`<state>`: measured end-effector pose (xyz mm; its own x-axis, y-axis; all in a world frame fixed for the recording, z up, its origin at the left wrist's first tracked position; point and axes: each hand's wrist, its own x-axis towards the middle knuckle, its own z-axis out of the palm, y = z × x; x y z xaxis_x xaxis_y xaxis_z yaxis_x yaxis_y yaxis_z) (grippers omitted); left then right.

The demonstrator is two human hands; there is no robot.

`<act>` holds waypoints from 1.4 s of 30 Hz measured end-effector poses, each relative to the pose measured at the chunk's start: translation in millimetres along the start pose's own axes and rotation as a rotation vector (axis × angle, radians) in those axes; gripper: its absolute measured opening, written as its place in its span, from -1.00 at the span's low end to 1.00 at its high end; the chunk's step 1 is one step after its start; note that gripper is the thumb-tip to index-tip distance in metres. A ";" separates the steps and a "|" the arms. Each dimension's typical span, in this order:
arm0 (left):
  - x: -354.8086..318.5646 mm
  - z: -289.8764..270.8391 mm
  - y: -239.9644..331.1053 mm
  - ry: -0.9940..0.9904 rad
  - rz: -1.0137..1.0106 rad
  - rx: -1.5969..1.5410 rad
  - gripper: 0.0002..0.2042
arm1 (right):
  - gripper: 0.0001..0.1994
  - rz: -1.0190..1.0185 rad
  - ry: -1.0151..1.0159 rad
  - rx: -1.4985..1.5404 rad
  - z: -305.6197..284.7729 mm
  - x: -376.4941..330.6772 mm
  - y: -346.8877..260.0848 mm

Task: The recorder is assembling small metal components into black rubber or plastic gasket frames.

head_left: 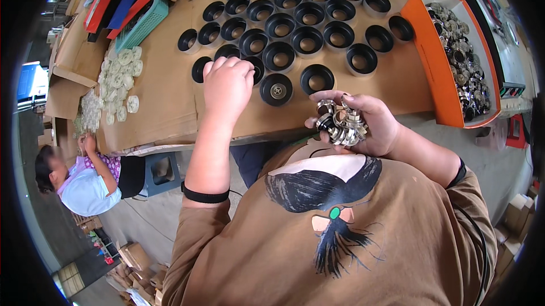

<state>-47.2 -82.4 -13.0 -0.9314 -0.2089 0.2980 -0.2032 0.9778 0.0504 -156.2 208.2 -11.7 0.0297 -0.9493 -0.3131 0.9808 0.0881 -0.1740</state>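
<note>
The right hand (363,124) cups a handful of shiny metal rings (340,121) just off the near edge of the desk (170,96), its fingers curled narrow around the pile, probably so that the loose pieces stay heaped in the palm and ready to be picked off one by one. The left hand (228,82) rests knuckles-up over the nearest black cups (295,22), with its fingers (238,66) bunched downward; their tips are hidden by the hand itself, so I cannot tell whether they pinch a ring or are empty.

The cups stand mouth-up in close staggered rows across the cardboard-covered desk, which seems to leave every opening reachable from above. One cup (276,89), just to the right of the left hand, already shows a metal piece in its well, while its neighbour (317,78) further right looks empty. The rings in the right hand lie near that filled cup, below and to its right, and well apart from the left fingers.

Taking the filled cup as the mark: an orange bin (431,62) heaped with more metal parts sits far to its right, white round discs (120,73) lie well to its left, and a green basket (142,22) stands beyond them to the upper left. Another person (85,181) works low down at the desk's left end.
</note>
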 end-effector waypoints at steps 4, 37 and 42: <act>-2.3 -1.1 0.7 -0.014 0.012 0.024 -0.94 | -0.45 -0.012 0.006 0.044 -4.6 2.8 0.8; -34.3 -43.5 74.7 0.058 -0.622 -1.881 -0.89 | -0.45 -0.020 0.022 0.015 -6.7 2.5 4.9; -11.2 -17.3 74.0 0.069 -0.230 -0.944 -0.97 | -0.46 -0.022 0.002 -0.063 -8.1 3.7 7.5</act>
<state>-46.6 -7.5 3.9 -0.8734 -0.4242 0.2393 -0.0240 0.5282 0.8488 -150.3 207.8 -21.8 0.0079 -0.9504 -0.3109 0.9671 0.0863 -0.2392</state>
